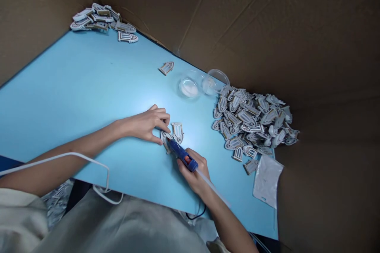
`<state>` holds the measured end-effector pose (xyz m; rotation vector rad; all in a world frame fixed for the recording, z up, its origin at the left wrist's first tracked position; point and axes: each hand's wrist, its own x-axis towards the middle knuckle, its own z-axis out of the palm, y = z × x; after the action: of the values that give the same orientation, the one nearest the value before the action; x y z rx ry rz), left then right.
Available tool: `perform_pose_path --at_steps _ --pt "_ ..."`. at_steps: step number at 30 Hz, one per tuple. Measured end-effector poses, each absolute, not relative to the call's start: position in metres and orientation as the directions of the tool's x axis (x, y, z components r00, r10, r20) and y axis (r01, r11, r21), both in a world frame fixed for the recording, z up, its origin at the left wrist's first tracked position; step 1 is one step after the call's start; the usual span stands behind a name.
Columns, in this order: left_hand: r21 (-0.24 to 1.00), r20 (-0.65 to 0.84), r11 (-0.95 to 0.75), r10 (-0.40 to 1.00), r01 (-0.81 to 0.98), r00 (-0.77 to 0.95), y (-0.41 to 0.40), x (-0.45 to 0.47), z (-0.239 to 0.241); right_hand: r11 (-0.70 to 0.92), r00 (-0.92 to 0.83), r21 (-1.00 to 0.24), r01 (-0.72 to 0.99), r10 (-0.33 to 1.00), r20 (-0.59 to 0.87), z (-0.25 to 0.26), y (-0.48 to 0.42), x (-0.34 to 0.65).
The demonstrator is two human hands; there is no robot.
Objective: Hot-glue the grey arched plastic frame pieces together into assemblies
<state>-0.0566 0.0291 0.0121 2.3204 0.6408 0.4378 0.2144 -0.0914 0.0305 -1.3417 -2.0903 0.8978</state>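
Observation:
A blue hot glue gun (pixel 179 151) with a clear glue stick out of its back is gripped in my right hand (pixel 196 172). Its nozzle points at a small arched window-shaped piece (pixel 165 138) lying on the table. My left hand (pixel 151 124) has its thumb and forefinger at the left edge of that piece, steadying it. A second arched piece (pixel 177 131), white and grey with brown edges, lies right beside it. The nozzle tip covers part of the first piece, so I cannot tell whether glue is on it.
The blue tabletop (pixel 89 75) bears a large heap of arched pieces (pixel 249 118) at right and a smaller pile (pixel 99 17) at far left. Near the back stand clear plastic cups (pixel 189 88) and a single piece (pixel 166 68). A plastic bag (pixel 267 180) lies at right; cardboard walls (pixel 237 19) rise behind.

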Motion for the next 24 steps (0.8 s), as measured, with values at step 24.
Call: perform_pose_path --at_steps 24 --pt "0.698 0.109 -0.631 0.561 0.338 0.821 0.0291 -0.0559 0.0131 0.252 -0.378 -0.768 0.589 0.926 0.014 0.0319 -0.0896 0.2145"
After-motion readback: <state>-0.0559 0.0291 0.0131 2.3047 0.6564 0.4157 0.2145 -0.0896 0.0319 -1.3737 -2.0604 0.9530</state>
